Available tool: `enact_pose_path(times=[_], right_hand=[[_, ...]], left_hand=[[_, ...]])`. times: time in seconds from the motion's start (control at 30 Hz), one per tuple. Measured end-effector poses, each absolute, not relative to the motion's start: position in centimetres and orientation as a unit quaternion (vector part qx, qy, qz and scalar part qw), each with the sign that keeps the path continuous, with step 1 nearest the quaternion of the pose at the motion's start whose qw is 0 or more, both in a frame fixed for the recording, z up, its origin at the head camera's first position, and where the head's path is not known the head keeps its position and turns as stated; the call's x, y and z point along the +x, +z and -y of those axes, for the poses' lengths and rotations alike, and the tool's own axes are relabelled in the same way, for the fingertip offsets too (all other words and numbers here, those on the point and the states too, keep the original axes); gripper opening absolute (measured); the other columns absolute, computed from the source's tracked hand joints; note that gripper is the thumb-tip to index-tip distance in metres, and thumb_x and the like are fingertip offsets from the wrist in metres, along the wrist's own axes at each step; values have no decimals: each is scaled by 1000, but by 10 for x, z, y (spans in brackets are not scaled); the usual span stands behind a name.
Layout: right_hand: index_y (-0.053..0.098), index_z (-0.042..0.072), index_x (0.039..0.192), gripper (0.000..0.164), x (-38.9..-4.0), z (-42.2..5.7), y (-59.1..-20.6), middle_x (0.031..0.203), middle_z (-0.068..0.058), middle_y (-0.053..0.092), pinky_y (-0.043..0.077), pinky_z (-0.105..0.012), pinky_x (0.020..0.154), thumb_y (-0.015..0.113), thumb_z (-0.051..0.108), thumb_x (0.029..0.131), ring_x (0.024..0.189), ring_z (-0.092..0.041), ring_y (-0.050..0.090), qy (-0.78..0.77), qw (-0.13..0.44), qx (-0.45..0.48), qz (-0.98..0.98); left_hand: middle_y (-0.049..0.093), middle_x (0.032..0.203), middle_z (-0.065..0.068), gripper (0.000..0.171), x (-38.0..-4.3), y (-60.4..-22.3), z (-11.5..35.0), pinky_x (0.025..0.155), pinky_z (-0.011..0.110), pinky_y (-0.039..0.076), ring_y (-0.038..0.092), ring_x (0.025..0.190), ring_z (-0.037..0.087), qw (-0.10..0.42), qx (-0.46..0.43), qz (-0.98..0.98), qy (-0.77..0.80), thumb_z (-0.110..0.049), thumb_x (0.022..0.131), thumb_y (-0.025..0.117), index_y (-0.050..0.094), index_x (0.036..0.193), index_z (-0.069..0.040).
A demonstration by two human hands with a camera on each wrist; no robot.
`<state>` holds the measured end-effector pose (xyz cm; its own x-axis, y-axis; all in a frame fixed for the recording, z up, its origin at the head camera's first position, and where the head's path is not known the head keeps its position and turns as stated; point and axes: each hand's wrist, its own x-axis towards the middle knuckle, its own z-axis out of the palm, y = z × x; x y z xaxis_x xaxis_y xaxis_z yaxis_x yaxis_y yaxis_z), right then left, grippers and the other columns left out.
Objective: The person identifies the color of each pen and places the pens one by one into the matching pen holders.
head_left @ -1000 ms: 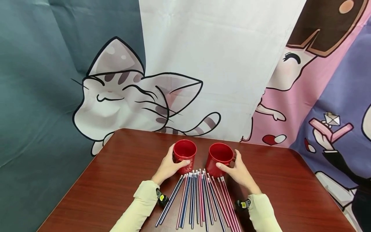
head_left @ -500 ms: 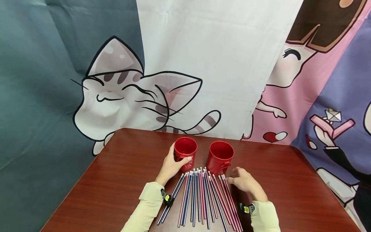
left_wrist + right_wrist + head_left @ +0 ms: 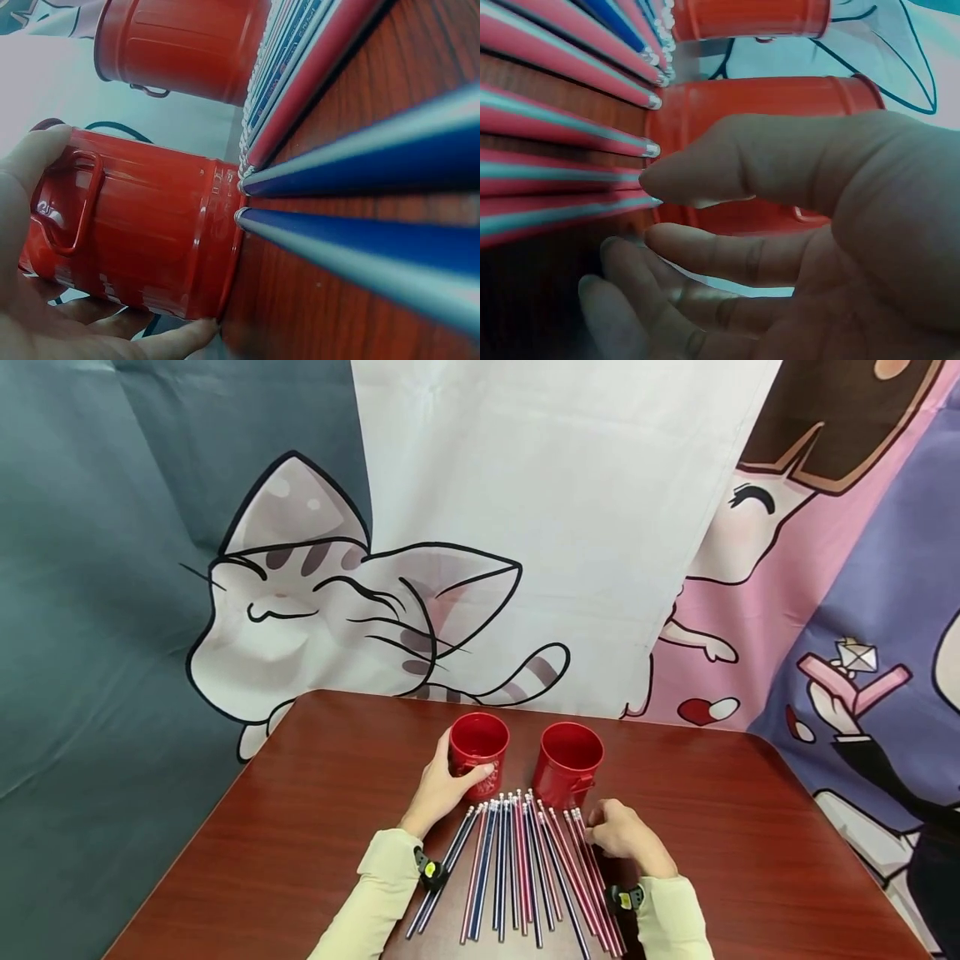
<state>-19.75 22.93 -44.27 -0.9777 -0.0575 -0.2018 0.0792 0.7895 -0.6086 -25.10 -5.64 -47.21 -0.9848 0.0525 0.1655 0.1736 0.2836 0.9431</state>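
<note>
My left hand (image 3: 438, 787) grips the left red metal bucket (image 3: 150, 217), thumb at the rim by the side handle, fingers wrapped round the far side and base. The bucket stands upright on the table. Beside it is a second red bucket (image 3: 557, 781), upright and untouched. In front of both, red and blue pencils (image 3: 555, 124) lie fanned out, their white eraser ends towards the buckets. My right hand (image 3: 626, 837) is low at the rightmost red pencils. In the right wrist view, its thumb overlaps their eraser ends while the loosely bent fingers stand apart from the thumb, holding nothing.
The brown wooden table (image 3: 300, 827) runs under everything. Two blue pencils (image 3: 360, 247) lie near the left wrist, at the left end of the fan. Behind the table hangs a cloth backdrop (image 3: 600, 527) with cartoon drawings.
My right hand has let go of the right bucket and come down towards me to the red pencils' eraser ends. My left hand keeps its grip on the left bucket.
</note>
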Motion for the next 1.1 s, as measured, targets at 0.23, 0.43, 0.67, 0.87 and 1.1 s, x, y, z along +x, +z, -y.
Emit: enact_pose_path(times=[0.23, 0.43, 0.67, 0.87, 1.1], right_hand=[[55, -1, 85, 17, -199, -226, -450, 74, -10, 54, 53, -34, 52, 68, 1, 73, 60, -20, 56, -338, 117, 10, -934], [55, 0, 88, 17, -200, -225, -449, 77, -10, 54, 54, -34, 52, 67, 3, 76, 63, -20, 57, -347, 124, 13, -930], [55, -3, 91, 21, -199, -225, -450, 77, -10, 55, 54, -34, 51, 68, 2, 75, 64, -20, 57, -342, 123, 16, -932], [56, -3, 84, 19, -199, -222, -451, 73, -9, 53, 53, -32, 48, 70, 3, 72, 61, -20, 55, -320, 115, 15, -940], [55, -1, 74, 14, -199, -220, -450, 67, -10, 51, 51, -30, 45, 68, 2, 70, 55, -19, 54, -315, 121, 36, -941]], left_hand=[[41, 137, -1, 87, -249, -470, 59, 88, 44, 48, 38, 123, 22, 35, -75, 794, -602, -38, 74, 74, 20, 142, -33], [40, 139, 11, 85, -234, -445, 59, 89, 47, 47, 38, 124, 30, 28, -82, 786, -612, -25, 77, 73, 21, 144, -18], [40, 138, 12, 83, -225, -431, 55, 89, 47, 46, 38, 123, 31, 28, -81, 787, -611, -24, 78, 72, 22, 144, -16], [40, 138, 11, 84, -225, -432, 55, 89, 48, 46, 38, 123, 31, 25, -75, 790, -608, -25, 78, 72, 21, 144, -17], [39, 139, 12, 84, -226, -436, 56, 88, 46, 48, 38, 123, 31, 28, -87, 789, -607, -23, 79, 71, 20, 145, -15]])
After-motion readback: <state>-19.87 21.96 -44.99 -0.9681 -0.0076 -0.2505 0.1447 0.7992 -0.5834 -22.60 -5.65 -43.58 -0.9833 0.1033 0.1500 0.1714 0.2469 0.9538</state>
